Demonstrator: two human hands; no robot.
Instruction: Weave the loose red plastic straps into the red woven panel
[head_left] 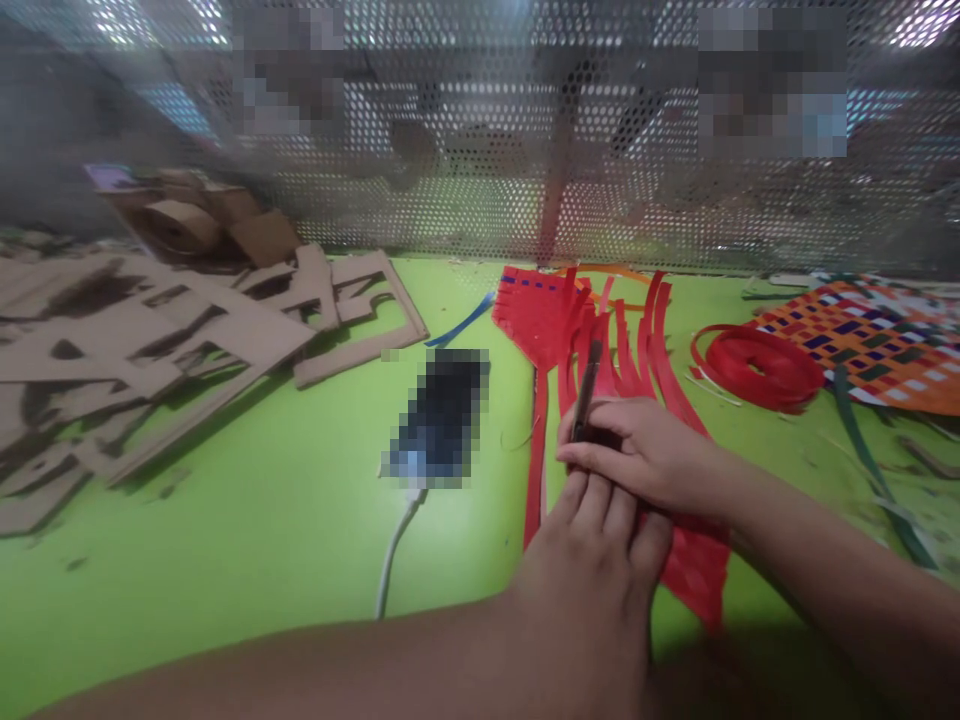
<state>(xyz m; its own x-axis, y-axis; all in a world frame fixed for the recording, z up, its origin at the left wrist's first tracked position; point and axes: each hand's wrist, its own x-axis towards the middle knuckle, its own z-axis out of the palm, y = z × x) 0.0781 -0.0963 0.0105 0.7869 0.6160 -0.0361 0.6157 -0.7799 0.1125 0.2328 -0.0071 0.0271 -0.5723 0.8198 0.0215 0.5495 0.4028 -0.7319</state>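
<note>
My right hand is closed around a slim dark tool that points away from me; its exact kind is not clear. Beneath both hands lies a piece of woven red plastic strips, with loose strip ends fanning out toward the back. My left hand reaches in from below, fingers bent down onto the red strips and tips hidden under my right hand. Just beyond them sits a red woven section with a blue-dashed edge. From it a long red strip runs toward me.
Cardboard scraps pile up at left, with a brown tape roll behind. A blurred-out phone-like device has a white cable. At right are a red strip coil and a multicoloured woven sheet. A perforated metal screen bounds the back.
</note>
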